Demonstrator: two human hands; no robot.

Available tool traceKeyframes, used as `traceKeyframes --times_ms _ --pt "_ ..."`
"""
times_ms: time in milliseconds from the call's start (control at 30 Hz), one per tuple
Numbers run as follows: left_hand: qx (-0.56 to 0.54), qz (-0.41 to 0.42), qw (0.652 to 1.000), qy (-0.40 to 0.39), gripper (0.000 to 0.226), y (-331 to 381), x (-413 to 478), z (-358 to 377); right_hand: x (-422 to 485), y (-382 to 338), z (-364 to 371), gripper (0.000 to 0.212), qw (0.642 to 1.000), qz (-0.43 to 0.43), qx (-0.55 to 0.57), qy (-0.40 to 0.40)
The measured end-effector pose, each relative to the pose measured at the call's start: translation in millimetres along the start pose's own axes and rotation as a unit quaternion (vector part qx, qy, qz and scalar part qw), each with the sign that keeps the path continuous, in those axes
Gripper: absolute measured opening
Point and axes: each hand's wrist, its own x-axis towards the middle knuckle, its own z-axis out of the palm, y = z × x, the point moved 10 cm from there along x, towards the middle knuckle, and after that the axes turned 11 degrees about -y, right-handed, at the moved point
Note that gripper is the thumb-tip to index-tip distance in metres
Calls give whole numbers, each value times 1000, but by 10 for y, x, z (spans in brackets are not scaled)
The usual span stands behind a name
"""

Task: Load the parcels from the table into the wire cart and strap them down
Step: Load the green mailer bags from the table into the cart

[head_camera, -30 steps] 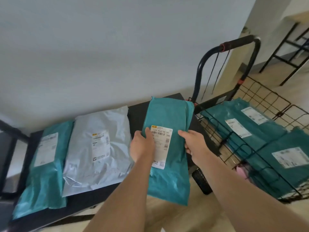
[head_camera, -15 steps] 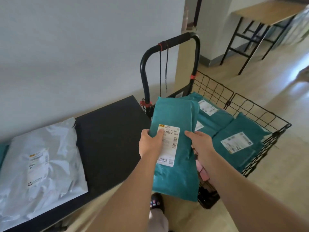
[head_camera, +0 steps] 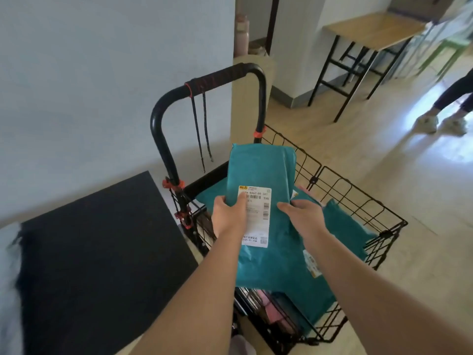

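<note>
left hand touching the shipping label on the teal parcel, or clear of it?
Touching. Head view: left hand thumb lies on the teal parcel shipping label.

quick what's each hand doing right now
Left hand: grips the teal parcel at its left edge.
Right hand: holds the same parcel at its right side.

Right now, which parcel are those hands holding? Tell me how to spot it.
Find the black wire cart beside the black table. Over the teal plastic bags lying in it, the left hand and right hand hold one long teal plastic parcel. Only this one is on top, its white barcode label facing up.
</note>
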Motion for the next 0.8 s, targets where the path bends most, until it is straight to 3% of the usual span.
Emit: traceKeyframes --times_ms 233,367,633,800 --pt "-32 -50 997 39 35 131 398 453 541 -346 -299 35 972 -15 -231 39" --pt "-76 -90 990 72 40 -37 472 597 810 -360 -297 47 957 -17 -288 26" --pt "-14 -123 980 157 86 -411 548 535 1401 -115 396 65 923 -71 -341 -165" --pt "29 -179 974 135 107 -827 718 556 1602 198 725 68 898 -77 -364 -236"
